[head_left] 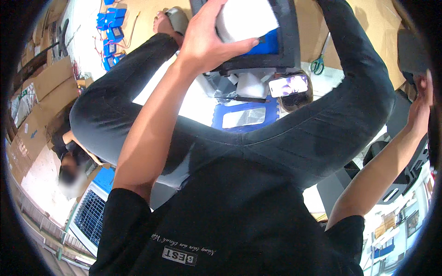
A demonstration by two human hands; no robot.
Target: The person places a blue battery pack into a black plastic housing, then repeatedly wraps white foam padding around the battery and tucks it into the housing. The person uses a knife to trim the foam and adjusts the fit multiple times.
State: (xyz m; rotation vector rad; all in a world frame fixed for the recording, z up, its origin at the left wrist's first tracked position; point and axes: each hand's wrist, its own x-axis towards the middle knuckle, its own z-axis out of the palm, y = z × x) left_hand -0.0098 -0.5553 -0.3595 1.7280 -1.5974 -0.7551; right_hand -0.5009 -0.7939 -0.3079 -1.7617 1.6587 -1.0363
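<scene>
My left hand (207, 39) reaches up to the top middle and grips a white and blue block (248, 20). The block sits in a dark grey frame (287, 43), and my thumb presses across its white face. My right hand (421, 99) is stretched far to the right edge, its fingers at the lower end of a dark grey piece (410, 55). The picture's rim hides how the fingers close. My legs in dark trousers (322, 129) are spread wide on the floor around the work.
A phone with a lit screen (288, 86) and a blue pad (244, 117) lie between my legs. Green-handled scissors (317, 64) rest on brown cardboard. Several blue packs (110, 32) lie at the top left. Another person (69, 161) sits left, by cardboard boxes (50, 78).
</scene>
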